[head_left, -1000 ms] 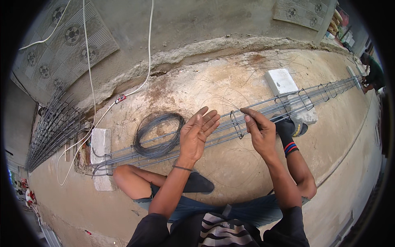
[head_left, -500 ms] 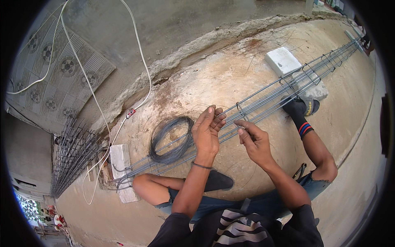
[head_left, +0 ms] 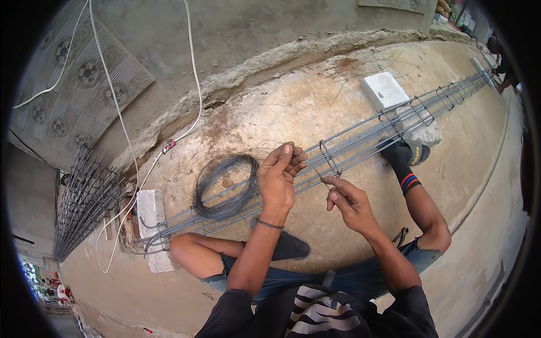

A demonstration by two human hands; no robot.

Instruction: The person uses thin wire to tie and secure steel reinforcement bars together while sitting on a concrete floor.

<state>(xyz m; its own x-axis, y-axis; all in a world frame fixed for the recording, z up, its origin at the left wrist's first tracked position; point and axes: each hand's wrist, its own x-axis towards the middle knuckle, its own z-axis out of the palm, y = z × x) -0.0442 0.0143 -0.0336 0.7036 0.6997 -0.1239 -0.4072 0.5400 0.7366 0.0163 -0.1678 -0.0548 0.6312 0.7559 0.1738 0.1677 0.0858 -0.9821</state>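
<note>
My left hand (head_left: 277, 179) is closed, with thin binding wire (head_left: 313, 168) pinched between thumb and fingers, above the bars of a long steel rebar cage (head_left: 360, 135). Facing it on the right, my right hand (head_left: 350, 206) has its index finger stretched to the wire's end, with thumb and other fingers bent in below. The wire's exact hold there is too fine to see. Just beyond the wire, a square stirrup (head_left: 323, 151) loops around the bars. A coil of dark wire (head_left: 218, 213) lies over the bars left of my left hand.
White blocks (head_left: 385, 90) (head_left: 151, 209) prop the cage at both sides. My legs straddle it, a sandalled foot (head_left: 397, 151) by the right block. A white cable (head_left: 197, 84) with a red connector (head_left: 169, 146) runs at left. More rebar cages (head_left: 84, 197) lean left; another person (head_left: 503, 70) is far right.
My right index finger has straightened, and its thumb has dropped away from the fingertip. My left hand keeps its pinch. The whole view has shifted slightly, moving the scene left.
</note>
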